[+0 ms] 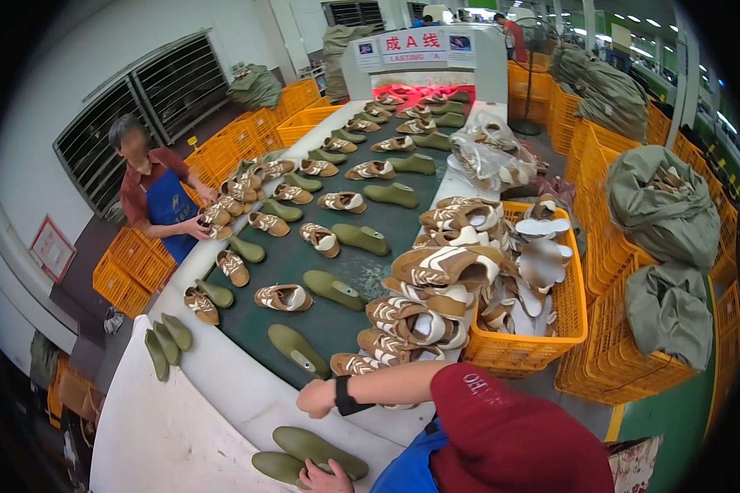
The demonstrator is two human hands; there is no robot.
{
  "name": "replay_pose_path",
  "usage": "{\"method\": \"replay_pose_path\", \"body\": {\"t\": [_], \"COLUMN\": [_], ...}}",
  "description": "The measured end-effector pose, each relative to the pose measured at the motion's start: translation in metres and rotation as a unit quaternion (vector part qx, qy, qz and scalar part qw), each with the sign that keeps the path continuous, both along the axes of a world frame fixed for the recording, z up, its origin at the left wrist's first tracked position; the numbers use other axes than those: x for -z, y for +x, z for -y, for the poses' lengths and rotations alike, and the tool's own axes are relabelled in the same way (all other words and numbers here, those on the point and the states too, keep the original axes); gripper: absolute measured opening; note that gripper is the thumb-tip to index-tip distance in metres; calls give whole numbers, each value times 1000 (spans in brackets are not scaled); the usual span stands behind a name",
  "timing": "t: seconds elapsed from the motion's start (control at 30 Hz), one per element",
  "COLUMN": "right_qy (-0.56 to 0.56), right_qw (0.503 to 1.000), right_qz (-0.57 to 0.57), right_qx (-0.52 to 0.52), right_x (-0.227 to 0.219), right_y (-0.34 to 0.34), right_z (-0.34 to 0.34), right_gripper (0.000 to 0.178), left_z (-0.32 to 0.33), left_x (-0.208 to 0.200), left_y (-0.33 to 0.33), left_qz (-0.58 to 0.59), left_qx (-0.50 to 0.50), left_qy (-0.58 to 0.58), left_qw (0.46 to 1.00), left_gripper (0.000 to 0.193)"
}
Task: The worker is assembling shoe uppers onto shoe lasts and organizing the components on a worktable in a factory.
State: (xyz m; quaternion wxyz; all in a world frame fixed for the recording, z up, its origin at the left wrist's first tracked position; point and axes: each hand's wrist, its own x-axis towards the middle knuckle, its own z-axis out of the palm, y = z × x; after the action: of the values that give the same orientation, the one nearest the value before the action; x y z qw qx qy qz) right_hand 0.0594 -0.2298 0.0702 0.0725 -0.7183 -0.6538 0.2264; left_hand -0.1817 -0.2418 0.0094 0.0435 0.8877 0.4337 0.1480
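Note:
Two green shoe lasts lie side by side on the white ledge at the bottom: a longer shoe last (316,446) and a nearer shoe last (276,467). My left hand (327,478) rests at their near right ends, its fingers curled over the longer one. My right hand (316,399), a black band at its wrist, reaches across from the right above the ledge. It looks closed, with its fingertips turned out of sight. Just beyond it, a green last (298,349) lies on the dark green belt (247,320), beside the piled brown-and-white shoes (407,316).
Rows of shoes and lasts extend along the belt to a machine opening (423,80). A yellow crate (526,349) of shoes stands right of the pile. Three lasts (167,338) sit on the left ledge. Across the belt, a co-worker (160,197) handles shoes.

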Motion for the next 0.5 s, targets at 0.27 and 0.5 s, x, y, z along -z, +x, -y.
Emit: {"method": "replay_pose_path", "body": {"t": [0.27, 0.5], "right_qy": [-24, 135], "right_qw": [996, 989], "right_qz": [84, -16], "right_qx": [16, 64], "right_x": [16, 58], "right_y": [10, 9], "right_z": [178, 207], "right_gripper": [10, 13], "left_z": [7, -10], "left_x": [-13, 24], "left_y": [2, -9], "left_qz": [-16, -48], "left_qx": [4, 31], "left_qy": [15, 37], "left_qw": [1000, 998], "left_gripper": [55, 60]}}
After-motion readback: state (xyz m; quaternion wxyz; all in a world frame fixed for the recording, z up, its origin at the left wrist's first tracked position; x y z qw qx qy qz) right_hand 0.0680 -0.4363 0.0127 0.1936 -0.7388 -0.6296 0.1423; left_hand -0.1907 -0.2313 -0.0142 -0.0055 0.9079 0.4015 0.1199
